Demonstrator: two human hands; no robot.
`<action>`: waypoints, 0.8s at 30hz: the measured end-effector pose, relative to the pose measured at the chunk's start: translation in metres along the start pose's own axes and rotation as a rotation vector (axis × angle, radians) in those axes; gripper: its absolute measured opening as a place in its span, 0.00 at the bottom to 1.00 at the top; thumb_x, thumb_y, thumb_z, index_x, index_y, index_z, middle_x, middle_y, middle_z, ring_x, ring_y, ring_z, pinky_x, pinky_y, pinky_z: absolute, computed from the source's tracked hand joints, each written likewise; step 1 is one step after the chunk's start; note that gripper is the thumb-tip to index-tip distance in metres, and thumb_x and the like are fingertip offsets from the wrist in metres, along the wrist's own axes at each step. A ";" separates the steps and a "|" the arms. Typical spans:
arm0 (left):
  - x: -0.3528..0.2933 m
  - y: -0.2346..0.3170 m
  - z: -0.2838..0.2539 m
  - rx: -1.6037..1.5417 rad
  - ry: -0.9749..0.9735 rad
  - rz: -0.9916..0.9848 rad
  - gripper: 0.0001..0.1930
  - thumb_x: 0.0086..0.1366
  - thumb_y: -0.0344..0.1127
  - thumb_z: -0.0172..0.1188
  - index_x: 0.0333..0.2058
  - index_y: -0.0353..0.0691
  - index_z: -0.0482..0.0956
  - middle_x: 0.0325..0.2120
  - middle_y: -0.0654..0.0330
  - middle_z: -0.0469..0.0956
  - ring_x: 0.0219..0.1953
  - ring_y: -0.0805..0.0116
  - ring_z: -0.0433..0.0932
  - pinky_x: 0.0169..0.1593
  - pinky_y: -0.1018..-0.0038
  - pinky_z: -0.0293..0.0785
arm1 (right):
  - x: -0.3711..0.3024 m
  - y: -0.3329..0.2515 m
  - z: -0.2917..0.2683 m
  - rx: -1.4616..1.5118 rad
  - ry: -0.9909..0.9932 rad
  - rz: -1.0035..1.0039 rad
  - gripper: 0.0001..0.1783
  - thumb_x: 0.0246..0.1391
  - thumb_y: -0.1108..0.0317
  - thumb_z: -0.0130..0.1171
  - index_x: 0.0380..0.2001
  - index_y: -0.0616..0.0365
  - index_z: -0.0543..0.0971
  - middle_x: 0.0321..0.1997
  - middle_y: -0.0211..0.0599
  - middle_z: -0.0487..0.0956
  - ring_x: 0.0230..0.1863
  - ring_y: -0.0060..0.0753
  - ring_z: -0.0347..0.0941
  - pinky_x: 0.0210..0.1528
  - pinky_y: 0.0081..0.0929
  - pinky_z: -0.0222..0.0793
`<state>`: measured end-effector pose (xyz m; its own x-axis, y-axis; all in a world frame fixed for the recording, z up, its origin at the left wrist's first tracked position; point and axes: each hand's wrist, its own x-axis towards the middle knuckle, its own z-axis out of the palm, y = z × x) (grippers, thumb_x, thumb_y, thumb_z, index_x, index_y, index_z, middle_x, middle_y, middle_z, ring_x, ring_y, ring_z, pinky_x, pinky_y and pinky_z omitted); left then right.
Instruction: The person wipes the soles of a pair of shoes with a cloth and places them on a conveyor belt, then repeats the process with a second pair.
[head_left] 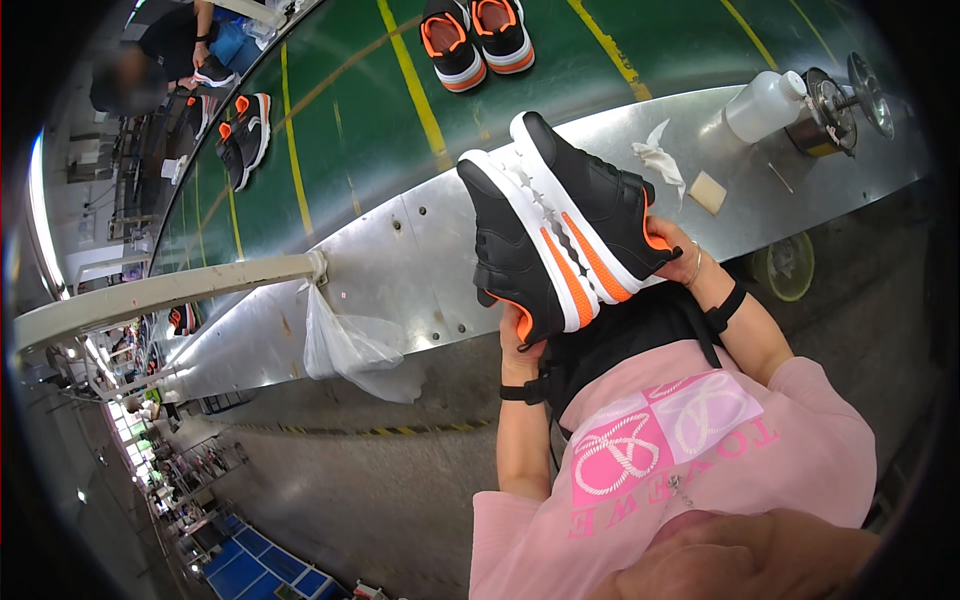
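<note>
Two black sneakers with white soles and orange heel parts are held side by side over the metal ledge, soles facing each other. My left hand [519, 338] is closed around the heel collar of the left sneaker [502, 240]. The right sneaker [592, 178] has its heel in my right hand [679, 250], thumb and fingers at the orange-lined opening. Both toes point away from me, toward the green belt. Some fingers of each hand are hidden by the shoes.
Along the green belt [350, 110] lie more sneakers, with one pair [478, 42] straight ahead. On the metal ledge [400, 260] are a white bottle [765, 106], a metal pot [822, 118], a crumpled tissue [658, 158] and a beige square pad [708, 192]. A plastic bag [345, 345] hangs from a pale rail [180, 290]. Far left, another person handles a shoe.
</note>
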<state>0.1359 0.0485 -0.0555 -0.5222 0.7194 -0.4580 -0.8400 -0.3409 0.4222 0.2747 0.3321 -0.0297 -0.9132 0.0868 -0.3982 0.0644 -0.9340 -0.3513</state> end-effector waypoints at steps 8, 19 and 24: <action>-0.021 -0.001 -0.010 0.101 0.064 0.120 0.21 0.73 0.44 0.51 0.56 0.35 0.76 0.53 0.55 0.80 0.54 0.58 0.80 0.57 0.61 0.79 | -0.005 0.007 -0.009 0.185 0.127 0.022 0.19 0.57 0.70 0.48 0.48 0.68 0.78 0.49 0.46 0.83 0.49 0.36 0.81 0.59 0.33 0.77; -0.048 0.050 0.013 0.109 -0.138 0.100 0.30 0.72 0.42 0.51 0.68 0.35 0.62 0.61 0.48 0.73 0.61 0.51 0.75 0.64 0.58 0.73 | -0.044 -0.024 -0.014 -0.103 0.014 -0.140 0.28 0.62 0.62 0.59 0.62 0.64 0.71 0.63 0.45 0.76 0.61 0.35 0.76 0.64 0.31 0.72; -0.051 0.059 0.001 0.265 0.083 0.126 0.31 0.69 0.44 0.53 0.67 0.37 0.65 0.62 0.46 0.72 0.60 0.48 0.76 0.62 0.54 0.75 | -0.052 -0.043 0.007 -0.242 -0.086 -0.267 0.30 0.58 0.65 0.62 0.63 0.61 0.71 0.64 0.42 0.74 0.64 0.33 0.72 0.67 0.32 0.68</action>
<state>0.1134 -0.0079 -0.0065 -0.6389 0.6263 -0.4468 -0.7059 -0.2464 0.6641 0.3167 0.3651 0.0118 -0.9403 0.2777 -0.1965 -0.0970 -0.7724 -0.6277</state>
